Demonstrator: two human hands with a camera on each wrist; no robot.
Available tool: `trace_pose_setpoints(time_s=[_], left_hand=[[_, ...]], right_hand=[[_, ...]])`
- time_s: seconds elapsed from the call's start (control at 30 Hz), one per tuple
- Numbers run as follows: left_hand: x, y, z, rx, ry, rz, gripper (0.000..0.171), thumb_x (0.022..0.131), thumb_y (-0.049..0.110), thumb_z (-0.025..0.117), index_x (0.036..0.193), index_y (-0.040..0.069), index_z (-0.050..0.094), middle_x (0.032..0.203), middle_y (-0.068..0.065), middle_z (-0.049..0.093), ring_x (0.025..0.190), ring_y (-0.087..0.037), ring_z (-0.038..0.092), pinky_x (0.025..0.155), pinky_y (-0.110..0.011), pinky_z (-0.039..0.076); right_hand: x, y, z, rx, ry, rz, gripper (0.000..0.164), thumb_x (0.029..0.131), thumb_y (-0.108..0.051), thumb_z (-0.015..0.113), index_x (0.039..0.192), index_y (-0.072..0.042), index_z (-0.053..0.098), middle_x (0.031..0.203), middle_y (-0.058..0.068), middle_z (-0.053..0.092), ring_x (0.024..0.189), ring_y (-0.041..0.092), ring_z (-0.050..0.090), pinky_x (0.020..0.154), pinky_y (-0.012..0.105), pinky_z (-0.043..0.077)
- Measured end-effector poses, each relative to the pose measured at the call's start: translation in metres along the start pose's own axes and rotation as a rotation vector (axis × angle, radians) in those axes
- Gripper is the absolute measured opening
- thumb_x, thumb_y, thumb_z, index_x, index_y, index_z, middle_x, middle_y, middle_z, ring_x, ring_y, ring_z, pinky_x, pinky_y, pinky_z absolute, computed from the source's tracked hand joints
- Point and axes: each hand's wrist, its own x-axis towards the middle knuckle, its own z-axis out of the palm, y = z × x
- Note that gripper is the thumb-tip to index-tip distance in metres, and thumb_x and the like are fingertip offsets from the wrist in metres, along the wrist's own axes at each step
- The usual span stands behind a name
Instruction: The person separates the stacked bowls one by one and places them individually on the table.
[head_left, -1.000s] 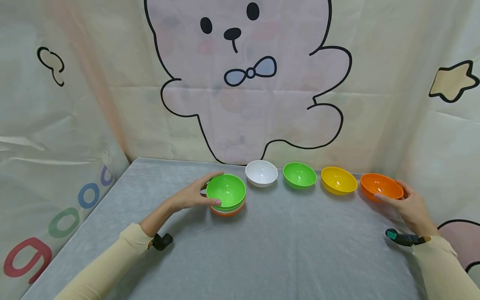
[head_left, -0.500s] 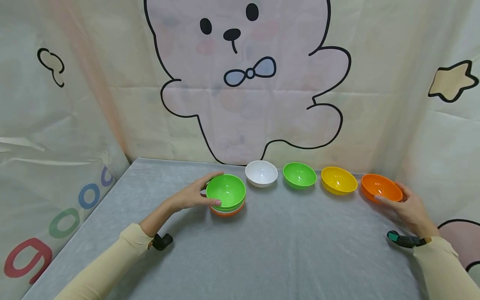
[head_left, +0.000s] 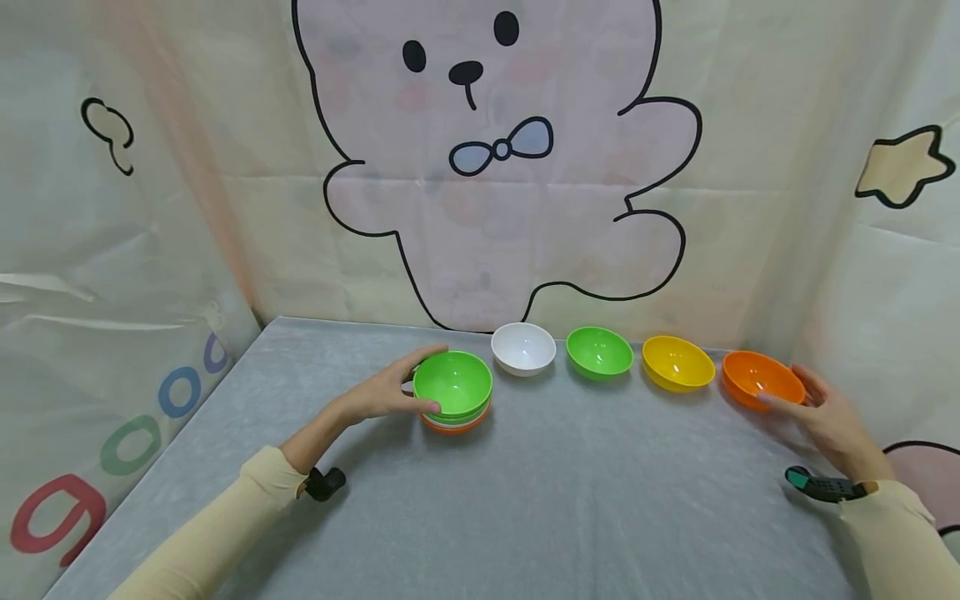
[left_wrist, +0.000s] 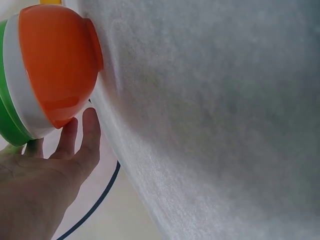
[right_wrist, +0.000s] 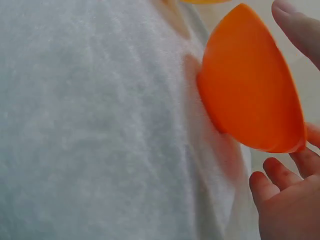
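My left hand (head_left: 386, 388) holds the side of a stack of nested bowls (head_left: 453, 385), thumb in front and fingers behind. Green bowls top the stack; a white bowl (left_wrist: 22, 80) and an orange bottom bowl (left_wrist: 60, 60) show in the left wrist view. At the right end of a row, my right hand (head_left: 836, 421) is at a separate orange bowl (head_left: 761, 379). In the right wrist view its thumb (right_wrist: 300, 27) stands apart from this orange bowl (right_wrist: 250, 85), while fingers touch or nearly touch the rim. The bowl sits upright on the table.
Left of the single orange bowl stand a yellow bowl (head_left: 678, 364), a green bowl (head_left: 599, 353) and a white bowl (head_left: 523, 349) along the back edge. Grey cloth covers the table (head_left: 570, 500). A printed curtain (head_left: 247, 125) hangs behind and at both sides.
My right hand has loosened from the orange bowl and shifted slightly right and down. The left hand and its stack have stayed in place.
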Motion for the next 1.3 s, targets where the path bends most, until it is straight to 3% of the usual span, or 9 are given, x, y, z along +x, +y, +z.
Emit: trace_pose_setpoints(time_s=[0.17,0.3,0.4,0.57,0.83,1.03,1.3], left_hand=[[0.000,0.000,0.000,-0.003,-0.010,0.004,0.091,0.088,0.019,0.082,0.161,0.021,0.028,0.152,-0.012,0.038,0.136,-0.037,0.042,0.104,-0.054,0.042],[0.000,0.000,0.000,-0.004,-0.016,0.005,0.091,0.088,0.021,0.082,0.161,0.021,0.027,0.153,-0.012,0.037,0.137,-0.037,0.041,0.104,-0.054,0.043],[0.000,0.000,0.000,-0.004,-0.016,0.004,0.092,0.088,0.023,0.082,0.161,0.021,0.027,0.154,-0.013,0.036,0.137,-0.038,0.040,0.104,-0.054,0.043],[-0.001,0.000,0.001,-0.002,-0.014,0.003,0.092,0.088,0.024,0.082,0.161,0.020,0.026,0.153,-0.013,0.037,0.137,-0.038,0.041,0.104,-0.053,0.043],[-0.001,0.000,0.000,-0.008,-0.013,-0.003,0.092,0.088,0.023,0.082,0.161,0.021,0.027,0.153,-0.012,0.037,0.137,-0.037,0.041,0.104,-0.053,0.043],[-0.002,0.000,0.000,-0.009,-0.011,-0.003,0.092,0.088,0.024,0.082,0.161,0.020,0.027,0.154,-0.013,0.036,0.138,-0.038,0.039,0.105,-0.054,0.042],[-0.002,0.000,0.001,-0.004,-0.013,-0.004,0.092,0.088,0.026,0.082,0.161,0.019,0.027,0.153,-0.013,0.038,0.137,-0.038,0.040,0.105,-0.055,0.042]], right_hand=[[0.000,-0.003,-0.007,0.015,0.016,-0.014,0.090,0.104,-0.040,0.059,0.163,-0.009,-0.002,0.167,0.013,-0.008,0.149,0.045,-0.003,0.114,0.051,0.017],[-0.004,-0.005,-0.010,-0.009,0.049,-0.029,0.087,0.104,-0.040,0.060,0.164,-0.012,0.003,0.169,0.007,-0.003,0.151,0.038,-0.002,0.112,0.032,0.024],[-0.006,-0.008,-0.012,-0.015,0.065,-0.037,0.084,0.104,-0.039,0.060,0.165,-0.016,0.007,0.169,0.005,-0.002,0.152,0.033,-0.002,0.110,0.024,0.025],[-0.012,-0.017,-0.014,0.002,0.105,-0.061,0.077,0.104,-0.036,0.060,0.165,-0.026,0.013,0.168,-0.004,0.000,0.153,0.024,-0.003,0.110,0.020,0.023],[-0.016,-0.037,-0.006,-0.033,0.234,-0.169,0.075,0.102,-0.031,0.065,0.163,-0.019,0.024,0.167,-0.008,0.016,0.153,0.019,0.010,0.105,0.009,0.022],[-0.020,-0.058,-0.004,0.000,0.203,-0.250,0.068,0.101,-0.018,0.066,0.161,-0.022,0.033,0.164,-0.006,0.027,0.147,0.012,0.028,0.093,0.005,0.035],[-0.020,-0.077,0.010,0.030,0.178,-0.391,0.062,0.097,-0.003,0.070,0.153,-0.009,0.045,0.145,-0.006,0.050,0.128,0.000,0.048,0.090,0.007,0.039]])
